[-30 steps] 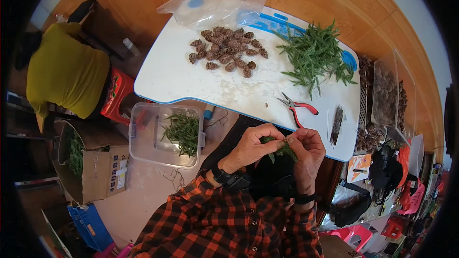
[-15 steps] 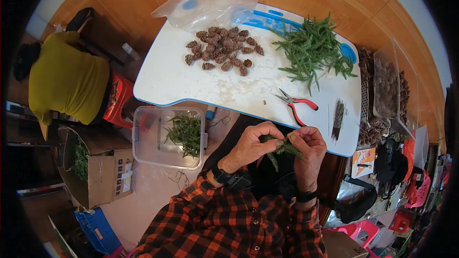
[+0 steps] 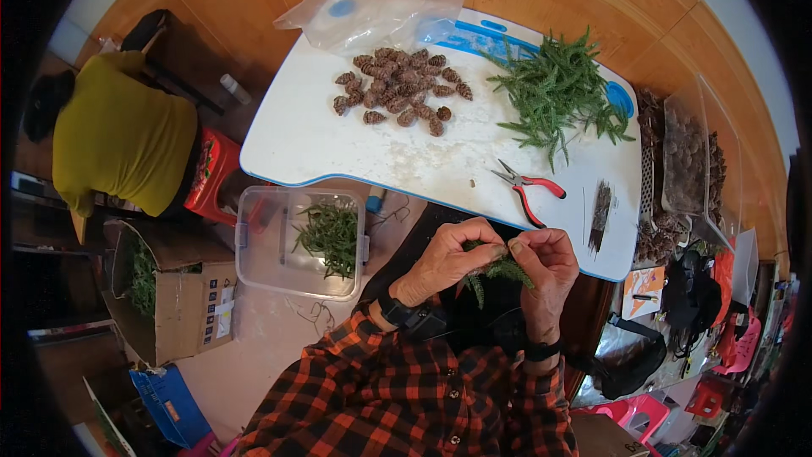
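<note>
Just off the near edge of the white table (image 3: pixel 338 148), my left hand (image 3: pixel 452 258) and my right hand (image 3: pixel 545 269) meet, thumbs and fingertips nearly touching. Both are pinched on a small bunch of green sprigs (image 3: pixel 501 271) with needle-like leaves, which hangs below the fingers. Whether a thin wire is between the fingertips I cannot make out. On the table beyond my right hand lie red-handled pliers (image 3: pixel 531 189), jaws apart. A bundle of thin dark wires (image 3: pixel 600 216) lies right of them. A heap of green sprigs (image 3: pixel 558 89) and a pile of brown pine cones (image 3: pixel 402 85) lie farther back.
A clear plastic bag (image 3: pixel 364 13) lies behind the cones. Left of me are a clear bin (image 3: pixel 254 262) with green sprigs inside and a cardboard box (image 3: pixel 199 309). A person in a yellow top (image 3: pixel 127 135) bends at far left. Clear tubs of cones (image 3: pixel 685 152) stand right.
My hands stay pinched together on the sprigs, with the fingertips drawn slightly closer. The whole view has shifted a little; the things on the table lie as before.
</note>
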### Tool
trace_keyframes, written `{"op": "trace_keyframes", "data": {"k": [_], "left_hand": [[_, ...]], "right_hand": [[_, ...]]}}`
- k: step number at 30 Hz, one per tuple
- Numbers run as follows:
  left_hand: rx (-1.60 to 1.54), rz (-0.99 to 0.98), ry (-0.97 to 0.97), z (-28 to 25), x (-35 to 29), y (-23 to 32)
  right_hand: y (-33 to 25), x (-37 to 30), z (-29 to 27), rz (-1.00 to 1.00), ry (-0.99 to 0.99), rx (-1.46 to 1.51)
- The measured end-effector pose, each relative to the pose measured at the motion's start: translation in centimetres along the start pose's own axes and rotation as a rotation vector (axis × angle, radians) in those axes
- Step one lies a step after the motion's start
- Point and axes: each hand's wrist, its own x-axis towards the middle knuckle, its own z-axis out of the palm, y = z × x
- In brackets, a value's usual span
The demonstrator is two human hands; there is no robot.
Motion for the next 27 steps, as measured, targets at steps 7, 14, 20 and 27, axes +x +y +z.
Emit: {"op": "trace_keyframes", "data": {"k": [7, 14, 20, 27], "left_hand": [[-0.042, -0.032, 0.001, -0.2, 0.0, -0.1], [-0.018, -0.043, -0.012, -0.6, 0.1, -0.6], [0.061, 0.079, -0.001, -0.9, 0.4, -1.3], [0.079, 0.108, -0.056, -1.3, 0.5, -1.3]], "right_hand": [[0.7, -0.2, 0.2, -0.067, -0.015, 0.007], [1.6, 0.2, -0.5, -0.362, -0.174, -0.285], [0.6, 0.6, -0.8, -0.267, -0.181, -0.357], [-0.4, 1.2, -0.3, -0.025, -0.198, -0.243]]}}
